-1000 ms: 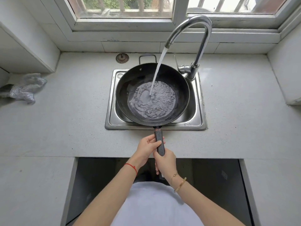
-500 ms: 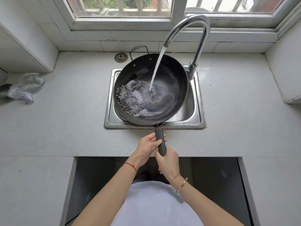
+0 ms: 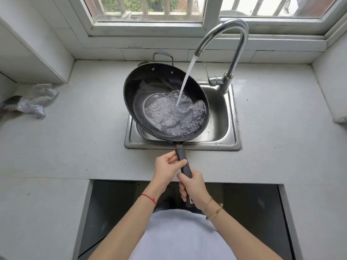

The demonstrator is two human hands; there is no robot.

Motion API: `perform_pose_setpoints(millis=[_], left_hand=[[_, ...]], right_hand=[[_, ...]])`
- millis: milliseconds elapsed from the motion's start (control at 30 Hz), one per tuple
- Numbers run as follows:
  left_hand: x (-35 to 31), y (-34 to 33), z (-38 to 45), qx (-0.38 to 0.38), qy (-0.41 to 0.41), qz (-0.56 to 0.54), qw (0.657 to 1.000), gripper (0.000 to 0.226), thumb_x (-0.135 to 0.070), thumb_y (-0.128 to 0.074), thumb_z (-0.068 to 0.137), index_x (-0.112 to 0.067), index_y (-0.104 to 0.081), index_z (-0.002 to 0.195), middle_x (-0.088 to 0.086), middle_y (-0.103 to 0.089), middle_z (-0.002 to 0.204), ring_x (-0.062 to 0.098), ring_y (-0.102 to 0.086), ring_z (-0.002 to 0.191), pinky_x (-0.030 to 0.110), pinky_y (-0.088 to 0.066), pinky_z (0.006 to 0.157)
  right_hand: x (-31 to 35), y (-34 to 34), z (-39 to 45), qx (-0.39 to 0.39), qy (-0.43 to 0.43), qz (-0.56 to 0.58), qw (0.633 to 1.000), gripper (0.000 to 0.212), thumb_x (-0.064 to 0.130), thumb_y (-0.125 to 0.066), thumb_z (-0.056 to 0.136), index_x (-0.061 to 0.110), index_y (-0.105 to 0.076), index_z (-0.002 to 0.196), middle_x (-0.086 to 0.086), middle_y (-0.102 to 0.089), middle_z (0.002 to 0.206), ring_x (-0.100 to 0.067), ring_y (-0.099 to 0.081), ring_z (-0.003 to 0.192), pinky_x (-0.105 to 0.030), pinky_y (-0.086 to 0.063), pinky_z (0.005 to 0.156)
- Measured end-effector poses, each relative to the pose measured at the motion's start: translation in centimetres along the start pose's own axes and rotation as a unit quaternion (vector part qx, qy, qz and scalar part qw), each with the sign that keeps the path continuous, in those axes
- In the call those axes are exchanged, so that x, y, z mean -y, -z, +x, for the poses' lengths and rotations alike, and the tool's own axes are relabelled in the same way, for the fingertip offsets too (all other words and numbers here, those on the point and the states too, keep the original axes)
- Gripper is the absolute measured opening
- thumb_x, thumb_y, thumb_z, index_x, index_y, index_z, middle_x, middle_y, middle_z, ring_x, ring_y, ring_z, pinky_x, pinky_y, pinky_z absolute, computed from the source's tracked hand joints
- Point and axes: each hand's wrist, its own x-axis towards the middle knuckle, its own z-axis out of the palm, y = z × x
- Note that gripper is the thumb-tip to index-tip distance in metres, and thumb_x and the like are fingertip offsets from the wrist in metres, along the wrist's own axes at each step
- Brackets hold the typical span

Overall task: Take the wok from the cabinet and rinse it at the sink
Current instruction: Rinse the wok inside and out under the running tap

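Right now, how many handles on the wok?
2. The long handle points at the person, gripped by the left hand and right hand. The loop handle sits on the far rim, by the wall.

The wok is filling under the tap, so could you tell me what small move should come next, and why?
Probably tip the wok further right to pour out: water pools against its lowered right side over the sink, and both hands grip the handle.

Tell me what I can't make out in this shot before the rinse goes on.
Head view only:
- Sink drain: hidden under the wok.
- Handle's rear end: covered by the right hand; left hand covers its side.
- Cabinet interior: too dark.
- Faucet lever position: unclear.
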Motion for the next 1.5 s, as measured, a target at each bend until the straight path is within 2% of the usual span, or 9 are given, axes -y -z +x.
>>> perform_pose_setpoints(millis=[100,233,533,700,967,1133,1233,1300,1500], left_hand=[[-0.5,-0.1,0.1,0.001,-0.008,0.001,1.000,0.051,0.006,-0.076,0.078,-0.001,-0.061,0.126,0.000,-0.071,0.107,-0.008,-0.068,0.083,0.009,-0.053,0.072],[-1.0,-0.7,0.3,0.013,-0.020,-0.001,1.000,0.050,0.005,-0.077,0.077,-0.003,-0.063,0.124,-0.012,-0.070,0.092,-0.013,-0.068,0.080,0.007,-0.051,0.069],[-0.9,-1.3,0.4,0.013,-0.002,-0.085,0.996,0.045,-0.002,-0.073,0.084,-0.002,-0.062,0.127,0.006,-0.074,0.111,0.010,-0.070,0.104,0.019,-0.056,0.084],[-0.7,-1.1,0.8,0.113,0.068,-0.175,0.976,0.026,-0.005,-0.055,0.097,-0.001,-0.062,0.121,0.013,-0.069,0.120,0.022,-0.067,0.110,0.025,-0.057,0.087],[-0.6,-1.9,1.5,0.115,0.095,-0.207,0.967,0.021,0.000,-0.053,0.095,0.002,-0.064,0.113,0.011,-0.072,0.104,0.019,-0.073,0.093,0.026,-0.060,0.078],[-0.5,-2.3,1.4,0.092,0.092,-0.167,0.977,0.023,0.001,-0.058,0.092,0.004,-0.063,0.114,0.010,-0.075,0.099,0.019,-0.075,0.088,0.026,-0.060,0.077],[-0.5,-2.7,1.3,0.080,0.089,-0.155,0.981,0.027,0.001,-0.062,0.090,0.006,-0.062,0.117,0.011,-0.075,0.098,0.020,-0.075,0.086,0.026,-0.060,0.077],[-0.6,-2.9,1.2,0.079,0.078,-0.145,0.983,0.023,0.001,-0.063,0.090,0.005,-0.063,0.113,0.011,-0.075,0.097,0.021,-0.075,0.086,0.027,-0.060,0.078],[-0.8,-2.4,1.0,0.071,0.059,-0.133,0.987,0.026,0.002,-0.063,0.090,0.007,-0.062,0.116,0.016,-0.073,0.102,0.019,-0.075,0.083,0.027,-0.060,0.080]], right_hand=[[0.8,0.0,-0.1,0.024,-0.021,0.052,0.998,0.020,0.004,-0.051,0.096,0.005,-0.050,0.076,-0.007,-0.046,0.049,-0.018,-0.040,0.035,-0.023,-0.039,0.035],[1.9,0.8,-0.2,0.055,-0.043,0.116,0.991,0.030,0.009,-0.051,0.098,0.008,-0.047,0.069,-0.004,-0.041,0.047,-0.014,-0.037,0.034,-0.021,-0.035,0.034],[2.5,3.3,0.3,0.109,-0.054,0.123,0.985,0.034,0.010,-0.050,0.098,0.011,-0.046,0.064,-0.004,-0.039,0.049,-0.014,-0.036,0.035,-0.022,-0.032,0.036],[2.0,3.1,0.5,0.128,-0.061,0.135,0.981,0.036,0.009,-0.049,0.098,0.011,-0.045,0.063,-0.004,-0.039,0.048,-0.013,-0.037,0.033,-0.021,-0.033,0.034],[1.6,3.9,0.5,0.138,-0.072,0.139,0.978,0.033,0.012,-0.051,0.099,0.011,-0.046,0.067,-0.002,-0.042,0.048,-0.012,-0.039,0.033,-0.020,-0.035,0.034],[2.0,4.4,0.3,0.084,-0.073,-0.006,0.994,0.016,0.015,-0.055,0.098,0.006,-0.052,0.085,-0.003,-0.054,0.053,-0.014,-0.050,0.038,-0.025,-0.049,0.040],[2.0,3.1,0.2,-0.064,-0.052,-0.155,0.984,0.004,0.017,-0.059,0.093,0.015,-0.057,0.090,-0.002,-0.058,0.062,-0.015,-0.057,0.048,-0.026,-0.054,0.047],[1.6,2.3,0.0,-0.150,0.011,-0.220,0.964,0.012,0.020,-0.060,0.091,0.020,-0.055,0.080,0.001,-0.055,0.064,-0.015,-0.053,0.055,-0.025,-0.046,0.050],[0.5,1.5,0.1,-0.166,0.054,-0.178,0.968,0.013,0.015,-0.060,0.090,0.011,-0.061,0.076,0.002,-0.052,0.060,-0.010,-0.045,0.052,-0.020,-0.041,0.048]])
